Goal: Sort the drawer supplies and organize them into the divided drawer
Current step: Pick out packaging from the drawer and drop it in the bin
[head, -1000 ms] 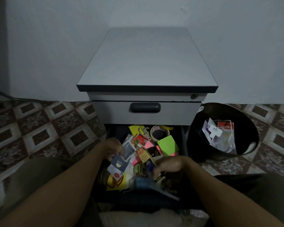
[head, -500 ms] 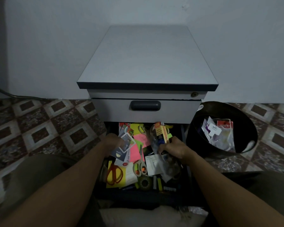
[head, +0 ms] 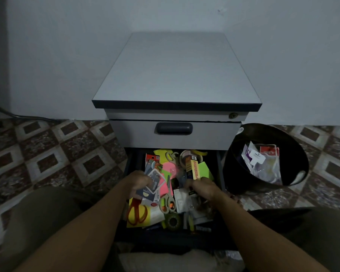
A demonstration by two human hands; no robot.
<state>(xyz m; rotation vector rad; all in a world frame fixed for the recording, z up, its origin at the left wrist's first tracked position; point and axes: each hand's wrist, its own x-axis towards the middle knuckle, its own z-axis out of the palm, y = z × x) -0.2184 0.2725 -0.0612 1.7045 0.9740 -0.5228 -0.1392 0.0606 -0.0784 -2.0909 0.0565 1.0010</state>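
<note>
Left hand [head: 140,184] grips a stack of cards [head: 152,186] over the open drawer [head: 218,169]. Right hand [head: 203,188] holds an orange box [head: 193,169] upright.

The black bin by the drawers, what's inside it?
Inside the black bin lie crumpled clear plastic packets, a red-topped packet and a white card. Anything beneath them is covered, and the bin's bottom is too dark to see.

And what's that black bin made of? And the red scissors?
The black bin looks like smooth plastic: its thin rim catches a dull shine. The red scissors have handles that seem glossy moulded plastic, evenly coloured; the blades are hidden, so metal is only a guess.
</note>
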